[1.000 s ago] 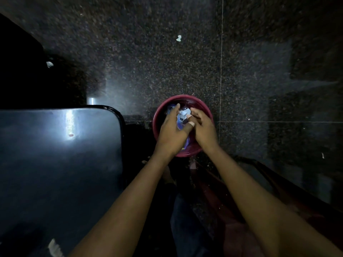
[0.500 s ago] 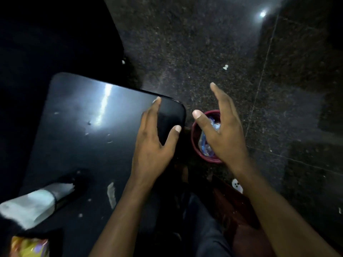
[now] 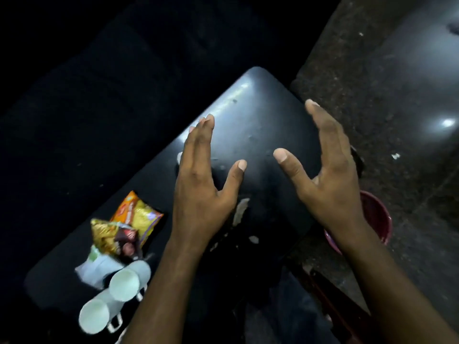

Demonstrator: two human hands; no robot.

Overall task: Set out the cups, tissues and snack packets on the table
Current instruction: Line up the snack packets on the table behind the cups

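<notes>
My left hand [image 3: 202, 184] and my right hand [image 3: 327, 177] hover over the black table [image 3: 263, 112], fingers spread, nothing in either. At the table's near left lie two white cups [image 3: 123, 284] [image 3: 94, 316] on their sides, mouths toward me. Beside them is a white tissue pack [image 3: 95, 266]. Two snack packets lie just beyond: a yellow-orange one [image 3: 139, 212] and a gold-and-brown one [image 3: 114, 237] overlapping it. My left hand is to the right of these items, apart from them.
A dark red bucket [image 3: 375, 214] stands on the speckled stone floor [image 3: 387, 83] at the right, partly hidden behind my right wrist. White smears and crumbs mark the table top near my left hand. A dark seat fills the upper left.
Both hands left the red bucket empty and moved left over the table. The view swung left, bringing the cups, tissues and snack packets into sight.
</notes>
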